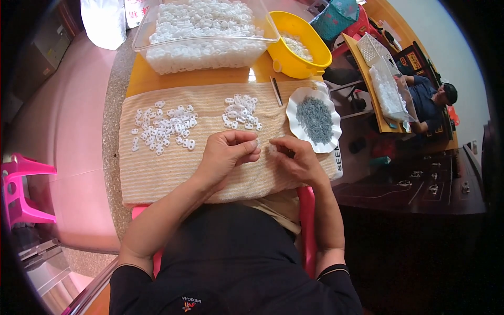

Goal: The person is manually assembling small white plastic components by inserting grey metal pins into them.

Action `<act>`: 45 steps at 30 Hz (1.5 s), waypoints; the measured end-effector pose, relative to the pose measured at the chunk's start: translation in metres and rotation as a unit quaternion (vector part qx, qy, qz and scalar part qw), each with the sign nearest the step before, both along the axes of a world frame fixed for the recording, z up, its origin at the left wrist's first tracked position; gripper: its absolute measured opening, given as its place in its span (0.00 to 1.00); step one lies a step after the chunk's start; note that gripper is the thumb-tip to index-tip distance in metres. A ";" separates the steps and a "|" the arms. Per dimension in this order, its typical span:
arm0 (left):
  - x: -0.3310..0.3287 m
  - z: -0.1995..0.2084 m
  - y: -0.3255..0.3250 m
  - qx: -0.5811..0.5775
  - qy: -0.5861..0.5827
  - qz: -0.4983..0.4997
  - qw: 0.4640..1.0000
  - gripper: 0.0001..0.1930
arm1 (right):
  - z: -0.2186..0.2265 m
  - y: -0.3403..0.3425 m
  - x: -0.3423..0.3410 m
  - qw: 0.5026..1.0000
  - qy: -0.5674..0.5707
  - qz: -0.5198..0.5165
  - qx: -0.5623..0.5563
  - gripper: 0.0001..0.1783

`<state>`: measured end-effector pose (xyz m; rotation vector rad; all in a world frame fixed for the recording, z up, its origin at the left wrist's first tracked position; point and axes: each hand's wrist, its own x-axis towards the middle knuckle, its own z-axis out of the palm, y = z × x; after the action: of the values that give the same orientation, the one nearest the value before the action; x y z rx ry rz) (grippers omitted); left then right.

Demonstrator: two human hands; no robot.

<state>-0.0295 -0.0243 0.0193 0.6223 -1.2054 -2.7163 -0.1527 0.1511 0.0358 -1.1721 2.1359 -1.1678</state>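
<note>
both hands closed, left hand (229,152) and right hand (294,157), each pinching a small white piece (271,149) over the towel (157,173)

Small white plastic piece (272,148) pinched between both hands over beige towel (173,173).

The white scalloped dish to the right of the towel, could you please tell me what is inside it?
The white scalloped dish holds a heap of small grey metal pieces, too fine to identify singly. The heap covers the dish's middle, so anything beneath it cannot be seen.
</note>
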 end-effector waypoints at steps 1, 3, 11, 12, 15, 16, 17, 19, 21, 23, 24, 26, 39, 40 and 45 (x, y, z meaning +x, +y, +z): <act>0.000 0.000 0.000 -0.003 0.002 -0.002 1.000 0.09 | 0.000 0.001 0.000 1.000 0.000 0.000 0.000 0.16; 0.000 -0.001 0.001 -0.002 0.001 -0.006 1.000 0.08 | 0.000 0.001 0.000 0.991 -0.131 -0.031 -0.016 0.16; 0.000 -0.004 0.004 -0.004 -0.005 -0.017 1.000 0.09 | -0.016 0.001 0.000 0.968 -0.234 -0.063 -0.071 0.15; 0.000 -0.004 0.004 -0.008 -0.004 -0.020 1.000 0.09 | -0.016 0.001 0.000 0.956 -0.274 -0.069 -0.076 0.15; 0.000 -0.005 0.006 -0.008 -0.009 -0.023 1.000 0.08 | -0.016 0.001 0.001 0.954 -0.278 -0.065 -0.088 0.15; 0.000 -0.005 0.006 -0.003 -0.013 -0.022 1.000 0.08 | -0.017 0.001 0.002 0.954 -0.279 -0.065 -0.089 0.15; 0.000 -0.005 0.007 -0.004 -0.013 -0.023 1.000 0.08 | -0.017 0.000 0.002 0.951 -0.287 -0.059 -0.094 0.16; 0.000 -0.006 0.007 -0.006 -0.013 -0.022 1.000 0.08 | -0.017 0.000 0.002 0.949 -0.296 -0.054 -0.098 0.16; 0.000 -0.008 0.008 -0.001 -0.009 -0.024 1.000 0.08 | -0.018 0.001 0.003 0.949 -0.292 -0.049 -0.105 0.16; 0.000 -0.008 0.008 0.004 -0.006 -0.026 1.000 0.08 | -0.019 0.001 0.003 0.949 -0.294 -0.049 -0.102 0.16; 0.000 -0.008 0.008 0.001 -0.007 -0.027 1.000 0.08 | -0.019 0.001 0.003 0.949 -0.296 -0.048 -0.099 0.15; 0.000 -0.008 0.009 -0.001 -0.009 -0.028 1.000 0.08 | -0.016 0.000 0.005 0.948 -0.297 -0.050 -0.099 0.15; 0.000 -0.010 0.010 -0.001 -0.005 -0.032 0.999 0.08 | -0.016 0.000 0.008 0.937 -0.325 -0.043 -0.117 0.15; 0.000 -0.010 0.010 0.002 -0.005 -0.032 0.999 0.08 | -0.015 0.000 0.008 0.937 -0.325 -0.043 -0.117 0.15; 0.000 -0.010 0.010 0.000 -0.003 -0.035 0.999 0.09 | -0.016 0.001 0.006 0.938 -0.325 -0.035 -0.115 0.15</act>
<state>-0.0291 -0.0140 0.0092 0.6011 -1.2505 -2.7732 -0.1464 0.1523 0.0197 -0.6548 1.5726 -1.5996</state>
